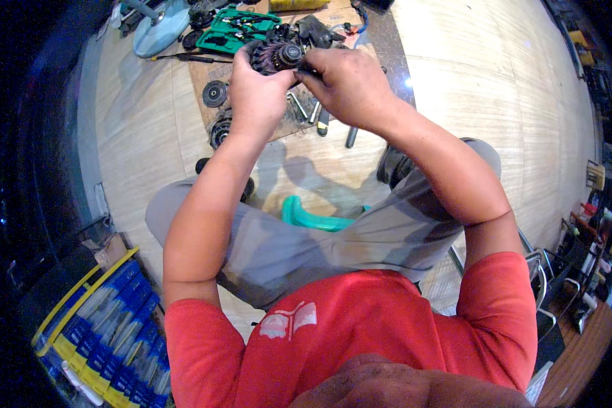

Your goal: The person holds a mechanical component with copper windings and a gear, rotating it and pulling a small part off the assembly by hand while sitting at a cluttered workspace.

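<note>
Both hands are raised over the work board. Between them is an alternator rotor (272,56), dark and finned, with a round bearing on its upturned end. My left hand (260,98) is wrapped round its left side, thumb along the lower edge. My right hand (350,85) is closed at its right side, thumb and forefinger pinched close to the bearing; whatever they pinch, if anything, is hidden. Below the hands lie a hex key (296,105) and a tool with a black and yellow handle (323,125).
A green tool case (232,30) lies open beyond my hands. A black pulley (215,93) and another dark round part (220,130) lie at the board's left. A metal bar (351,137) is at its near edge. A green plastic stool (316,219) shows between my legs.
</note>
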A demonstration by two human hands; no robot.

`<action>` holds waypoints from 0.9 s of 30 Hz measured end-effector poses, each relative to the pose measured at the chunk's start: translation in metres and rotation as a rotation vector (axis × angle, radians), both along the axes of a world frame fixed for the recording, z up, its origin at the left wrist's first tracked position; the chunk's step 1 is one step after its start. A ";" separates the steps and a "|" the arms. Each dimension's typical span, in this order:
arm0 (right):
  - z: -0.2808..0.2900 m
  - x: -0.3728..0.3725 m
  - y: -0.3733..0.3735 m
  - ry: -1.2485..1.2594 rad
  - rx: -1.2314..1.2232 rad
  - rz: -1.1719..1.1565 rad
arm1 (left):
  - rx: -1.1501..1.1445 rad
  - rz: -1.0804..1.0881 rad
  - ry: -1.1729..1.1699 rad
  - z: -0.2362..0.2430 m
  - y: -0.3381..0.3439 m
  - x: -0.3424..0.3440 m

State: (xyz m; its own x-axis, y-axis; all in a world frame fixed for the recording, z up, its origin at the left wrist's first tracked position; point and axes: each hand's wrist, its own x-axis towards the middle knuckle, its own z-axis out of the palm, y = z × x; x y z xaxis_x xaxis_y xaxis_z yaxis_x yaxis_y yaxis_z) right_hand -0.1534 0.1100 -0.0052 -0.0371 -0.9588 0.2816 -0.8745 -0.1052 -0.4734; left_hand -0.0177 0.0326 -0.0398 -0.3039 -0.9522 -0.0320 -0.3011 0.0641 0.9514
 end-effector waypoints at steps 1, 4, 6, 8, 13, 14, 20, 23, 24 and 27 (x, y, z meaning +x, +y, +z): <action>0.004 -0.003 -0.002 -0.001 0.002 0.009 | 0.028 -0.031 0.035 -0.001 0.000 0.001; 0.020 -0.023 -0.007 -0.036 0.062 0.013 | 0.111 -0.121 0.146 0.002 -0.004 0.006; 0.010 -0.051 -0.012 -0.120 -0.007 0.069 | 0.172 -0.189 0.233 0.007 -0.005 0.009; 0.015 -0.055 -0.013 -0.352 0.106 0.092 | 0.212 -0.262 0.275 0.016 -0.002 0.010; 0.011 -0.048 -0.008 -0.118 0.088 0.018 | 0.120 -0.209 0.130 0.013 0.004 0.009; 0.010 -0.043 -0.006 -0.045 0.055 -0.002 | 0.027 -0.166 0.036 0.011 0.003 0.010; 0.002 -0.002 0.004 0.069 0.011 0.041 | 0.086 -0.041 0.090 -0.005 -0.002 0.006; 0.009 -0.020 -0.005 0.015 0.010 0.064 | 0.135 -0.096 0.144 -0.005 -0.004 0.011; 0.010 -0.031 -0.006 0.034 0.016 0.042 | 0.152 -0.122 0.165 -0.002 -0.004 0.012; 0.010 -0.056 -0.013 -0.332 0.173 0.084 | 0.353 -0.287 0.396 0.010 -0.002 0.015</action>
State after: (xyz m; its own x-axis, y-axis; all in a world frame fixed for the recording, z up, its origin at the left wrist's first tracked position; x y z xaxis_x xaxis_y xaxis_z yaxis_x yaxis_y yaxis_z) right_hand -0.2094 0.0975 0.0050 -0.0184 -0.9947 0.1009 -0.6624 -0.0634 -0.7465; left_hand -0.0031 0.0304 -0.0300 -0.6002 -0.7831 -0.1628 0.0634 -0.2495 0.9663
